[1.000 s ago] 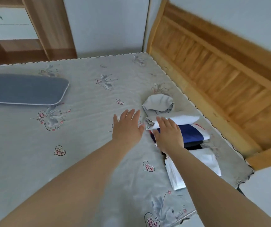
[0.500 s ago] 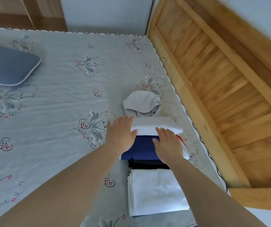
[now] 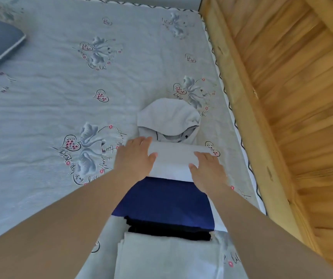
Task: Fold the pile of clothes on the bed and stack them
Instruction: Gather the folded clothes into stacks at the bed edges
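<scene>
one head-worn camera looks steeply down, close over the bed (image 3: 61, 81), headboard (image 3: 292, 97) at right.

Left hand (image 3: 134, 158) and right hand (image 3: 207, 171) lie flat, arms outstretched.

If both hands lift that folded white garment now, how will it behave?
The white garment is soft cloth, so it would probably sag between the left hand and right hand. It looks light. Its folds may slip open unless supported from below.
</scene>
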